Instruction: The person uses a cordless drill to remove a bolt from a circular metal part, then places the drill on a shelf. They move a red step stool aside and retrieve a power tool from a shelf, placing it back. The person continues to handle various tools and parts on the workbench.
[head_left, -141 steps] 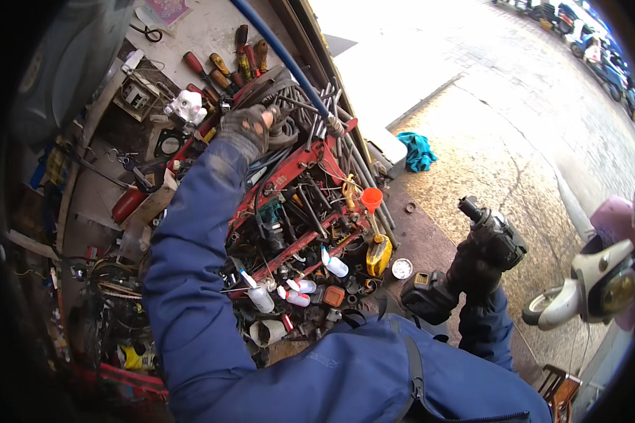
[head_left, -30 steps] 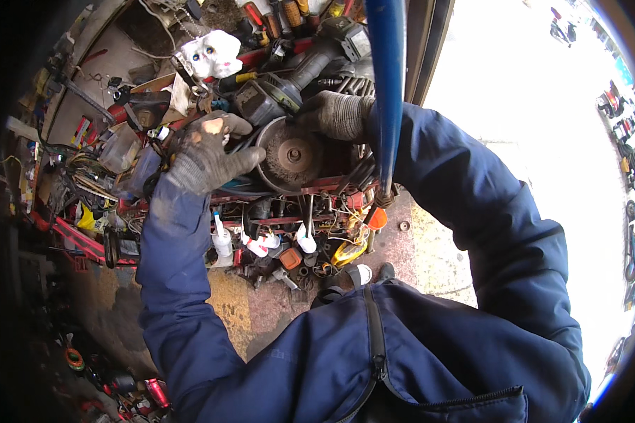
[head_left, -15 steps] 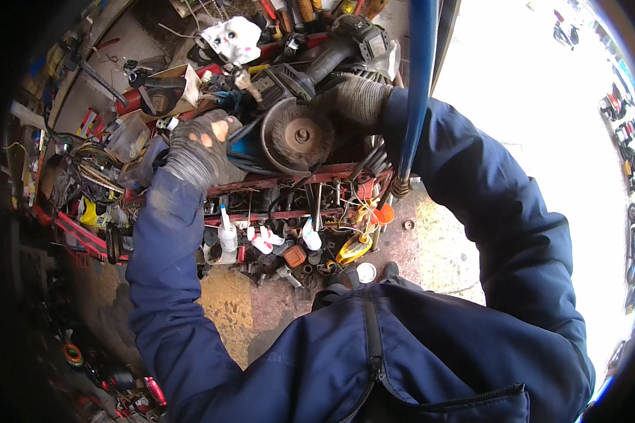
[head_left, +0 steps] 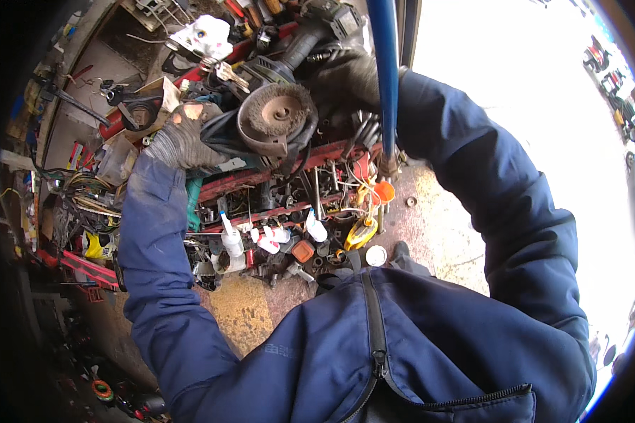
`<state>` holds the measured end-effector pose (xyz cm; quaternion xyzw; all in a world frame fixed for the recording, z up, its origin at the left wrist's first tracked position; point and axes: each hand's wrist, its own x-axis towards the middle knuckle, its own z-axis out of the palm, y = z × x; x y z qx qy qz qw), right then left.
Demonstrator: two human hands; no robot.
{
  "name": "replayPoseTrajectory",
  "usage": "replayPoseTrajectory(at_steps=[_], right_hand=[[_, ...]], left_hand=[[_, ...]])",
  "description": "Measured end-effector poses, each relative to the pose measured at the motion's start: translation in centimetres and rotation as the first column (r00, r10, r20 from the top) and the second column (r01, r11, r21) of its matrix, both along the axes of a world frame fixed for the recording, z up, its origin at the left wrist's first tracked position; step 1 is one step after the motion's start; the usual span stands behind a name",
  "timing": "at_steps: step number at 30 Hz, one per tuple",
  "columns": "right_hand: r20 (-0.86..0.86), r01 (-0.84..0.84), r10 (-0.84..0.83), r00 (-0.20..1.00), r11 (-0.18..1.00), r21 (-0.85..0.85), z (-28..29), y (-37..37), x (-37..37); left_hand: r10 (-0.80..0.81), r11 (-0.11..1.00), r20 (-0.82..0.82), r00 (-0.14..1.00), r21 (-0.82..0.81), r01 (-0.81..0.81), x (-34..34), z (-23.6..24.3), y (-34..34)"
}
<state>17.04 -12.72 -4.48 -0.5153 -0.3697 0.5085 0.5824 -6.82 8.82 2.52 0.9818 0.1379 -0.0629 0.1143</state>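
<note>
An angle grinder with a round wire brush [head_left: 281, 113] and a curved metal guard sits above the red tool rack, its dark cord looped around it. My left hand [head_left: 187, 135], in a worn grey glove with holes over the knuckles, is closed around the grinder's body and cord; a teal part [head_left: 195, 203] shows below the wrist. My right hand [head_left: 353, 81], gloved too, reaches in behind the blue pole, beside the brush and dark cables. Its fingers are lost in shadow. A second power tool, dark green and grey [head_left: 307, 46], lies just beyond the brush.
A blue pole [head_left: 383, 77] stands upright in front of my right wrist. The red rack [head_left: 240, 182] holds many tools. Below it are white spray bottles [head_left: 231, 242], a yellow container [head_left: 360, 233] and an orange funnel [head_left: 383, 192]. Cables [head_left: 85, 185] clutter the left.
The grinder's brush has tilted and shifted up and left in view, with my left hand on it. The teal part now shows below my left wrist. The whole view has shifted slightly.
</note>
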Motion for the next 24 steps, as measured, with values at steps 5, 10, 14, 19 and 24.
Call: replayPoseTrajectory(at_steps=[5,10,14,19,24], right_hand=[[0.095,0.506,-0.551,0.829,0.811,0.294,-0.3,-8.2,0.8],[0.295,0.538,-0.887,0.356,0.452,0.711,-3.4,-14.8,-10.6],[0.722,0.250,-0.630,0.287,0.777,0.578,-4.2,-9.6,-15.4],[0.919,0.313,-0.341,0.197,0.910,0.271,-2.9,-6.0,-14.4],[0.927,0.372,-0.330,0.177,0.894,0.248,-2.6,-5.1,-14.7]], left_hand=[[-0.052,0.971,0.102,0.993,-0.228,0.074,-0.7,-0.4,0.6],[-0.102,0.969,0.096,0.990,-0.215,0.120,-0.6,-0.8,1.3],[-0.086,0.840,0.105,0.991,-0.528,0.128,-0.5,-1.1,1.2],[-0.102,0.765,0.114,0.988,-0.627,0.151,-0.1,-1.0,1.6],[-0.123,0.802,0.126,0.984,-0.572,0.173,0.0,-0.9,1.9]])
